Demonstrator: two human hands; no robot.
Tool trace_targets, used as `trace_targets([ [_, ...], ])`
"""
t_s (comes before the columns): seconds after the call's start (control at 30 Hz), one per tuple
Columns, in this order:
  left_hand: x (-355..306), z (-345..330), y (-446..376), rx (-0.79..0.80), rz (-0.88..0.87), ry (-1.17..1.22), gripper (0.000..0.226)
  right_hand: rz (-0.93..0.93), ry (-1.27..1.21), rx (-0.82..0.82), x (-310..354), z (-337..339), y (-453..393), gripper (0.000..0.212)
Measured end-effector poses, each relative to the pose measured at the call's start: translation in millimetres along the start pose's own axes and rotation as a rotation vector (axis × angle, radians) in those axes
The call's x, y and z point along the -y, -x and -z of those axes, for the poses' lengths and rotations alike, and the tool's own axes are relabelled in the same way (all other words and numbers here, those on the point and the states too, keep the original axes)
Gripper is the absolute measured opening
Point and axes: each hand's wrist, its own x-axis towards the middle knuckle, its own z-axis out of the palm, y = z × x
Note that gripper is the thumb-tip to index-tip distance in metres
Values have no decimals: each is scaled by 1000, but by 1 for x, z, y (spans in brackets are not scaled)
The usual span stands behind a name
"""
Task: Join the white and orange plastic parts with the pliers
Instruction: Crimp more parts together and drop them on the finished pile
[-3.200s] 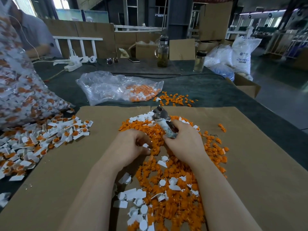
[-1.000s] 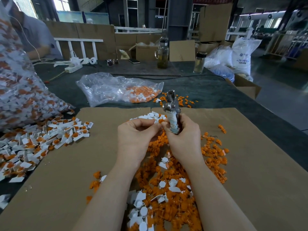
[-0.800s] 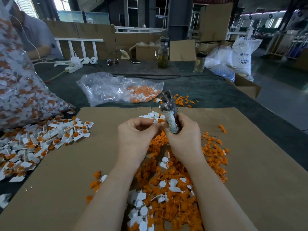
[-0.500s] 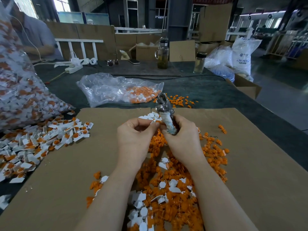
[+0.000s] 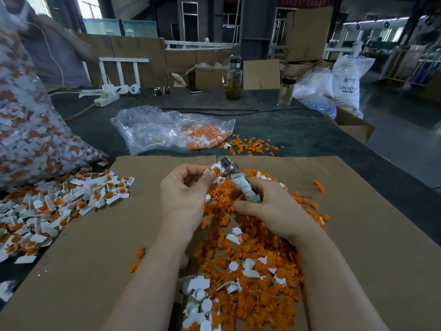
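Pliers (image 5: 239, 181) sit upright and tilted in the right hand (image 5: 272, 207), whose fingers curl round the wrapped, pale handles; the metal head pokes out above the fist, over the far part of the cardboard sheet (image 5: 358, 235). Whether the tool's tips are closed on anything is too small to tell. Just beside that head, the left hand (image 5: 185, 197) pinches a small white part (image 5: 214, 168) between thumb and forefinger, the other fingers curled in loosely; the part touches or nearly touches the pliers' head.

Below both hands, in the middle of the cardboard sheet, lies a heap of loose orange parts (image 5: 250, 283) with white parts (image 5: 200, 297) scattered through it, thickest at the near edge between the forearms. Off the sheet's left edge spreads a pile of joined white-and-orange pieces (image 5: 59, 204). Further left of the sheet bulges a large clear bag of the same pieces (image 5: 26, 130). Beyond the sheet's far edge lies a flatter clear plastic bag (image 5: 167, 127) holding orange parts, with a few orange ones (image 5: 250, 145) spilled beside it on the dark table (image 5: 310, 134). Well beyond the sheet stand a glass jug (image 5: 233, 78) and a jar (image 5: 286, 90).
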Motion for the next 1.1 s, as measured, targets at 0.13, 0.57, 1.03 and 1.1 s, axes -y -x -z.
trace_targets([
  [0.13, -2, 1, 0, 21, -26, 5, 7, -2, 23, 53, -1, -1, -1, 13],
  [0.57, -5, 5, 2, 85, -73, 10, 8, 30, 66, 65, 1, -5, -1, 5],
  [1.03, -6, 4, 3, 64, -52, 78, 5, 38, 139, 27, 0, -11, -5, 11],
  [1.1, -5, 4, 1, 62, -49, 73, 4, 38, 151, 11, 0, -12, -5, 15],
])
